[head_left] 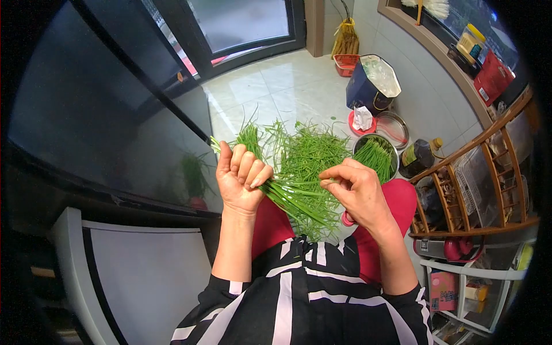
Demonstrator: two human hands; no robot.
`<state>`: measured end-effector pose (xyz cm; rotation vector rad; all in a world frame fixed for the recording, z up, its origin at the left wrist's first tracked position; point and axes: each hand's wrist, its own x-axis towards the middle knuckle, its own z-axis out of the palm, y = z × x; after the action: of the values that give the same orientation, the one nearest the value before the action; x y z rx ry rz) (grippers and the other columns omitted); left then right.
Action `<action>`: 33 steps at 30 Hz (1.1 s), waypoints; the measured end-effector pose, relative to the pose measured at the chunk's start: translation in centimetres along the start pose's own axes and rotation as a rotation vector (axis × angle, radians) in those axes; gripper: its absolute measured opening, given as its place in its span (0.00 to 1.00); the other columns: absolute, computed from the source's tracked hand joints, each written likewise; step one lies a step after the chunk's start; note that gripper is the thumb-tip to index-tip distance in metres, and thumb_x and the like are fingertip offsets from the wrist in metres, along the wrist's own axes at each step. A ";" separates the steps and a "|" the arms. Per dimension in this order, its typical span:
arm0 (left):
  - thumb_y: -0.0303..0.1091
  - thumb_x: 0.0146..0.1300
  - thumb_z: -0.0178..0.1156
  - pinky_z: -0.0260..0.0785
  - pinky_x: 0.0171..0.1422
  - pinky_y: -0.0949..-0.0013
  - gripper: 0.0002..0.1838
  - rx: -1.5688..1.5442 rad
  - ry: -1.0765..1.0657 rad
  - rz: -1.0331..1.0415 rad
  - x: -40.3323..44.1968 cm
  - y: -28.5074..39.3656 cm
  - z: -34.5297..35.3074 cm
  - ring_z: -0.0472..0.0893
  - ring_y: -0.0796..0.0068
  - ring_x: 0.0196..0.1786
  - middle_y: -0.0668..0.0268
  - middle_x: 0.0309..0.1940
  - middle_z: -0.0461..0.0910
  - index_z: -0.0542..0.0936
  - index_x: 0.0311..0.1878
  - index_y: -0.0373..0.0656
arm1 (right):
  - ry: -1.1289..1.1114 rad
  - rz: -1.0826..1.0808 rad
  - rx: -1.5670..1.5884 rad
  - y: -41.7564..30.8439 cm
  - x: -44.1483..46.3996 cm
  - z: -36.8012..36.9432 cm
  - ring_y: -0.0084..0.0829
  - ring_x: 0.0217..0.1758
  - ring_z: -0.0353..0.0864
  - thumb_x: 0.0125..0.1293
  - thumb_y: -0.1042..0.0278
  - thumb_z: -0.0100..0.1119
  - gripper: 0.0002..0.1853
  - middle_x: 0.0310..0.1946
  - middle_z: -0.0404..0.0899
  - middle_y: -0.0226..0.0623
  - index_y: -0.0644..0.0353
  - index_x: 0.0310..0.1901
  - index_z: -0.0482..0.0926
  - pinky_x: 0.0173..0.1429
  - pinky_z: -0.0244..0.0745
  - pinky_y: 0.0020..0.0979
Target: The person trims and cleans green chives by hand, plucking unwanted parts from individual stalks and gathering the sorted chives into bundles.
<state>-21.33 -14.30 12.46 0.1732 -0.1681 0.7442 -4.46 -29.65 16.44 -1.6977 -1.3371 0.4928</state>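
My left hand [244, 175] is closed in a fist around a bunch of chives [296, 201]. The pale stem ends stick out past my thumb, while the green leaves fan out to the lower right. My right hand [359, 192] hovers beside the leaf side of the bunch, thumb and fingertips pinched together; whatever is between them is too small to make out. Below, a loose heap of chives [313, 150] is spread on the floor, with a neater bundle [248, 137] at its left. More chives stand in a round metal pot [397, 164] past my right hand.
Behind the pot are a round glass lid [394, 127], a red dish [353, 122] with crumpled white paper, and a dark blue bag [359, 89]. A dark bottle [418, 158] and wooden rack [489, 172] stand at right. A glossy dark panel [115, 126] borders the left.
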 end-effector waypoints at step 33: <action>0.51 0.72 0.41 0.39 0.16 0.74 0.27 -0.082 0.070 0.083 0.0 0.3 -1.3 0.44 0.82 0.10 0.76 0.08 0.46 0.56 0.16 0.52 | 0.072 0.071 0.092 -0.1 -1.5 -1.6 0.16 0.17 0.59 0.57 0.75 0.61 0.05 0.25 0.76 0.31 0.64 0.36 0.79 0.23 0.56 0.23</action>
<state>-21.37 -13.79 11.23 0.0628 -0.1396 0.8234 -3.83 -31.64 17.05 -1.6759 -1.1881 0.5211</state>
